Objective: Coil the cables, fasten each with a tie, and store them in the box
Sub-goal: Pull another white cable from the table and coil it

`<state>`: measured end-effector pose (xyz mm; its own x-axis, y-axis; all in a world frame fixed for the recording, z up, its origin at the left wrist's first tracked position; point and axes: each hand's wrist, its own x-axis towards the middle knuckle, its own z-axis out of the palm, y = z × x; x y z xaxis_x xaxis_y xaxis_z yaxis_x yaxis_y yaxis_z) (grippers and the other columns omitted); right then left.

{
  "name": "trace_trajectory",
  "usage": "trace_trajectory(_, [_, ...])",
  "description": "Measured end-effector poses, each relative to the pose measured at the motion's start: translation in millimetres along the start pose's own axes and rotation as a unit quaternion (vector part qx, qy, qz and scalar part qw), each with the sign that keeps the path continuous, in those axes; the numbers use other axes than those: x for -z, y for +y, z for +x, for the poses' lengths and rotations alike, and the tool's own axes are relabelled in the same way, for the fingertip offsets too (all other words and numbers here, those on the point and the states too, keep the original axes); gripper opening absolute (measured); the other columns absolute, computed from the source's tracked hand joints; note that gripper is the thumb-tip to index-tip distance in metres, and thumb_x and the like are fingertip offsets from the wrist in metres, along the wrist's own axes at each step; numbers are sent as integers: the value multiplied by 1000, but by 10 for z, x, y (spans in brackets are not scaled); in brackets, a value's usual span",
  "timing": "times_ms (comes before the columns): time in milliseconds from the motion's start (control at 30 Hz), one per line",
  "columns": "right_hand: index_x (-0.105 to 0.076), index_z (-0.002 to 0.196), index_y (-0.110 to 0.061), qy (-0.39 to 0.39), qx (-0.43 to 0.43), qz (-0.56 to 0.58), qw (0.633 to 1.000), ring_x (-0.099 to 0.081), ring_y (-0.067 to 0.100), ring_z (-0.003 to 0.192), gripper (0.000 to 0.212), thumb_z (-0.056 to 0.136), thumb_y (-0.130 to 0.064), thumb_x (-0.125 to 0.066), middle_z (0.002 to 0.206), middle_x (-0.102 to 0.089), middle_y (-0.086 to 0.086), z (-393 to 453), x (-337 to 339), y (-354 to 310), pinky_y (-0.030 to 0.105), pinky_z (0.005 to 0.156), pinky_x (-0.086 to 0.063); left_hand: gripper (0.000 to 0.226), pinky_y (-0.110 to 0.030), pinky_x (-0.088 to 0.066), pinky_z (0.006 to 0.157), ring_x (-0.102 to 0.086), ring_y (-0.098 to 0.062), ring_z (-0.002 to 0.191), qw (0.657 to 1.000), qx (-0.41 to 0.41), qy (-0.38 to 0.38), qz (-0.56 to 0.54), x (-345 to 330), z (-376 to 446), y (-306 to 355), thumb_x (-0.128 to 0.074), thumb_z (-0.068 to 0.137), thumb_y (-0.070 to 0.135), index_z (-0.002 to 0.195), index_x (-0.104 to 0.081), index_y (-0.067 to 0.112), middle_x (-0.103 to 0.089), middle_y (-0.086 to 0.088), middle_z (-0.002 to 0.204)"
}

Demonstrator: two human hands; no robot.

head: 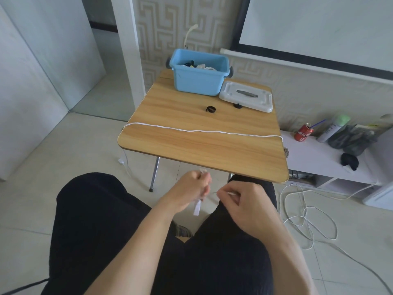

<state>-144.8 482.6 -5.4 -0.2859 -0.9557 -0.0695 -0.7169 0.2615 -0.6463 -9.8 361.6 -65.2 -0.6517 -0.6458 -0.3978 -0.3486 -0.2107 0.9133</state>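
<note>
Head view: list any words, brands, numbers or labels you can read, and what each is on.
Red can: white brand lettering, too blurred to read.
Spray bottle beside it: dark vertical print, too small to read.
Yellow label behind the dark bag: unreadable.
Blue box, white lid, table: no text visible.

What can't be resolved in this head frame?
- Box contents: near wall hides most; a few coils show, count unclear.
- White cable ends: drop off both table edges; floor loops trail out bottom right.
- Left hand grip: motion-blurred, cable end smeared.
- Right hand: fingers cover the pinched strand.
- Black ties: too small for detail.
</note>
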Motion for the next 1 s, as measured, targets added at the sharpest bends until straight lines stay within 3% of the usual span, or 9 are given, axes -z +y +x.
trace_trajectory(67, [-75,78,-29,62,-5,27,998,-59,5,57,13,90,-32,-72,62,-67,-9,21,50,47,24,61,-49,33,-33,-47,73,-46,-13,58,990,1,-121,69,17,-57,86,-39,108,32,94,-57,9,-50,-1,67])
trace_trajectory(100, [-75,77,-29,92,-17,52,994,-61,3,61,10,86,-33,-78,65,-69,-12,35,81,68,21,60,-49,32,-31,-44,67,-45,-13,57,983,7,-176,51,14,-76,118,-38,109,32,96,-57,8,-50,-3,68])
trace_trajectory(200, [-69,71,-25,162,-72,117,977,-46,9,49,28,66,-40,-92,56,-60,-2,75,118,141,19,50,-38,53,-22,-30,47,-32,-8,44,944,42,-309,-109,17,-117,155,-25,108,47,87,-56,9,-40,5,55])
trace_trajectory(267, [-68,70,-21,176,-81,140,971,-37,8,48,32,66,-42,-92,55,-54,5,99,78,168,19,48,-34,57,-19,-23,41,-27,-4,40,919,43,-343,-188,46,-104,175,-23,105,53,75,-54,15,-36,10,50])
trace_trajectory(400, [-69,69,-17,173,-82,175,966,-33,7,47,27,87,-36,-77,50,-45,-1,120,-22,165,17,45,-29,44,-21,-16,40,-23,-4,37,913,12,-275,-302,48,-95,277,-34,103,38,65,-49,20,-31,11,46])
trace_trajectory(533, [-68,69,-15,224,-87,188,952,-33,8,46,33,94,-35,-69,49,-39,-4,125,-61,181,18,44,-28,47,-23,-13,42,-19,-7,38,947,46,-193,-254,-34,-99,300,-34,105,34,62,-48,20,-26,8,46])
trace_trajectory(633, [-67,68,-15,252,-99,191,943,-30,8,46,34,95,-36,-69,51,-36,-4,127,-55,212,19,44,-27,45,-25,-13,44,-18,-8,41,960,58,-219,-166,-44,-133,305,-33,106,32,65,-46,19,-25,7,49])
trace_trajectory(833, [-70,77,-15,269,-118,211,932,-36,7,47,29,97,-35,-65,56,-39,0,86,-165,222,15,47,-32,45,-26,-9,45,-17,-7,39,964,100,-201,-144,-65,-122,290,-30,104,30,66,-50,17,-27,7,49])
trace_trajectory(1000, [-66,72,-22,283,-115,211,929,-38,8,49,28,96,-36,-66,55,-39,-4,101,-183,210,15,49,-35,43,-23,-12,43,-16,-8,41,964,116,-203,-126,-59,-110,253,-35,103,33,66,-52,18,-26,6,51])
